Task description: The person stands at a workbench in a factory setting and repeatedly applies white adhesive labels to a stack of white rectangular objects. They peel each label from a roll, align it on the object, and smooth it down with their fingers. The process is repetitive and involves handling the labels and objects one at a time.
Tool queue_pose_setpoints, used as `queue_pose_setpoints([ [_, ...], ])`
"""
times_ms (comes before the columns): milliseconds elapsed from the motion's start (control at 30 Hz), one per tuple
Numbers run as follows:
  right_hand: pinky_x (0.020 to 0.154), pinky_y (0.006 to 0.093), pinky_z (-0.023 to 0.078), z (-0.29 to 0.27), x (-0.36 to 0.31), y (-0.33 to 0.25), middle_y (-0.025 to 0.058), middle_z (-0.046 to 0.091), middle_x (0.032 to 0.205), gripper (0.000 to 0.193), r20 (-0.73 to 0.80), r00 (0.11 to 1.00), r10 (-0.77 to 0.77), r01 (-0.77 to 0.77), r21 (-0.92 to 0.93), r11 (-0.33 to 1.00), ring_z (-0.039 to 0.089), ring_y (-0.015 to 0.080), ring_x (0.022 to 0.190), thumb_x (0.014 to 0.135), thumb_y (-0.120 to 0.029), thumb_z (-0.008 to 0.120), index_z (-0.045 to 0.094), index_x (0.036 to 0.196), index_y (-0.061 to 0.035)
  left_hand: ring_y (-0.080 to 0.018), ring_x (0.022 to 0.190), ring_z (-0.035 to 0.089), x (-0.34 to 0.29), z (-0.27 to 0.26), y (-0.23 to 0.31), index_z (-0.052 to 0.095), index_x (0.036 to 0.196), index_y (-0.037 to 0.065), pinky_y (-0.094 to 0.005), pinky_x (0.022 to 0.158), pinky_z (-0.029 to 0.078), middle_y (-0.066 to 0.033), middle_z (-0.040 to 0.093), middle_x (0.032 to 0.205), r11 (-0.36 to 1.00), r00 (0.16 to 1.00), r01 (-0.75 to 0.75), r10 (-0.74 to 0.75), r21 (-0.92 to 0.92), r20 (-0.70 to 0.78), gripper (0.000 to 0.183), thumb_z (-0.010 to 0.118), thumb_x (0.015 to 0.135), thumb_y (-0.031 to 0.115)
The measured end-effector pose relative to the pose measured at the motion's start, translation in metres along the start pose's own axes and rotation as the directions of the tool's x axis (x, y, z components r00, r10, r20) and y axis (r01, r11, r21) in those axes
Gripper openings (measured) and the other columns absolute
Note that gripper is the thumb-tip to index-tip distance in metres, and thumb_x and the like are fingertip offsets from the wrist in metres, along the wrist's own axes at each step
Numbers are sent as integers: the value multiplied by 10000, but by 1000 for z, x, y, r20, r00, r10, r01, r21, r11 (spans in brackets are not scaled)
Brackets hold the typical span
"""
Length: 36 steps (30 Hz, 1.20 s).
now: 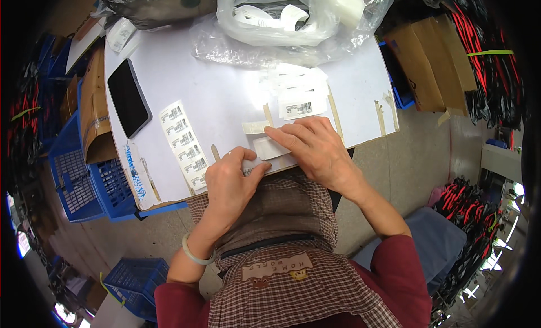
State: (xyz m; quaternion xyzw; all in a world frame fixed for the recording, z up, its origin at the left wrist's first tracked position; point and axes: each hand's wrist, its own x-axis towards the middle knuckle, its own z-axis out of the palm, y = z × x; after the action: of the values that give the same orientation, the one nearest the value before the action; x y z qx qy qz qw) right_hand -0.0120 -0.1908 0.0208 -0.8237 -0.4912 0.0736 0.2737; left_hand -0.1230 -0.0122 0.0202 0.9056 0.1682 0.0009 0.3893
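Observation:
At the table's near edge, my left hand (230, 178) is closed, thumb and forefinger pinching a small printed label (248, 171), mostly hidden. My right hand (322, 150) is just to its right, fingers bent together, a fingertip on the end of a small white label (255, 127). Under that hand's fingers lies a blank white piece (269, 148), partly covered. A strip of barcode labels (184, 146) lies flat to the left of my hands. Beyond my right hand is a loose pile of white barcode labels (303, 105).
A dark phone (129, 98) lies at the white table's (208, 91) left side. Clear plastic bags (270, 37) holding label rolls fill the far side. Blue crates (73, 175) and a cardboard box (97, 119) stand left; another cardboard box (425, 63) is right.

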Motion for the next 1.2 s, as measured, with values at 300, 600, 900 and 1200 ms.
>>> queue_pose_setpoints([
  [300,756,296,496,-42,-18,7,88,678,1023,328,-32,951,308,-219,633,742,638,178,903,797,-23,720,662,1120,-28,-116,479,567,9,-13,-2,679,836,-38,-259,449,408,-73,615,569,907,950,280,-215,-315,225,214,750,844,164],
  [600,545,280,459,-17,12,-7,69,635,661,144,269,799,538,-572,614,543,581,109,588,846,-89,701,627,854,34,-91,467,580,33,-7,3,695,724,-65,-245,436,420,-61,609,532,949,916,276,-212,-151,340,282,650,870,172],
  [900,504,224,410,-9,18,0,25,624,622,83,248,839,484,-539,505,674,543,54,560,854,-55,688,636,828,4,-101,464,574,32,-8,0,692,714,-64,-253,436,423,-70,607,531,945,927,259,-187,-197,324,280,642,863,167],
  [1200,458,214,381,-12,25,4,21,617,621,83,350,787,508,-612,542,576,510,45,523,844,-47,682,628,815,9,-97,455,560,34,-10,0,687,695,-52,-249,432,412,-62,604,528,935,908,289,-201,-205,367,290,646,873,173],
])
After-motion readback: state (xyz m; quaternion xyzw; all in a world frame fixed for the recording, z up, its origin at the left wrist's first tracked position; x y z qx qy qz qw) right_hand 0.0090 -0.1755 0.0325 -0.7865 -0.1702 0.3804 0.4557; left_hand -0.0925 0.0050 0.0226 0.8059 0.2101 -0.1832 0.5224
